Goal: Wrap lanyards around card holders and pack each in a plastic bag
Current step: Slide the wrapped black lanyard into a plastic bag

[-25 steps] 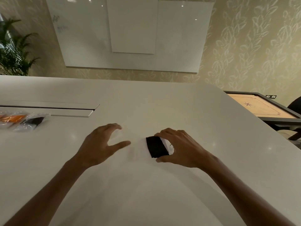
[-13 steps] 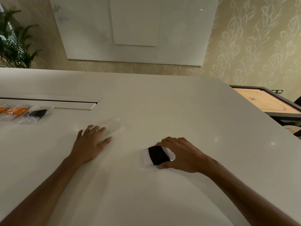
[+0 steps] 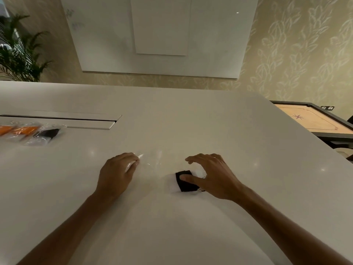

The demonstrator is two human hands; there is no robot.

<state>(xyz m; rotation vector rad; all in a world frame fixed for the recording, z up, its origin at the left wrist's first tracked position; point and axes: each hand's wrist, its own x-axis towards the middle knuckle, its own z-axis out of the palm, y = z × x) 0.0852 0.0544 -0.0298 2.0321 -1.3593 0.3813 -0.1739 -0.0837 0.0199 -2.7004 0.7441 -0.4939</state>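
Observation:
A card holder (image 3: 170, 183) with a black lanyard (image 3: 186, 187) wound round it lies on the white table (image 3: 191, 121). My right hand (image 3: 214, 175) hovers over it: the thumb presses on the black lanyard while the fingers arch above, spread and not touching. To the left, my left hand (image 3: 116, 173) grips one end of an empty clear plastic bag (image 3: 150, 160), which lies flat on the table between the two hands.
Packed bags lie at the far left, one with a black lanyard (image 3: 45, 133) and others with orange ones (image 3: 23, 130). A cable hatch (image 3: 76, 121) is set into the table behind them. A carrom board (image 3: 313, 119) stands beyond the right edge and a plant (image 3: 19, 54) at back left.
My left hand went out to the clear bag and has drawn it in toward the card holder. My right hand let go its grip; only the thumb stays on the lanyard.

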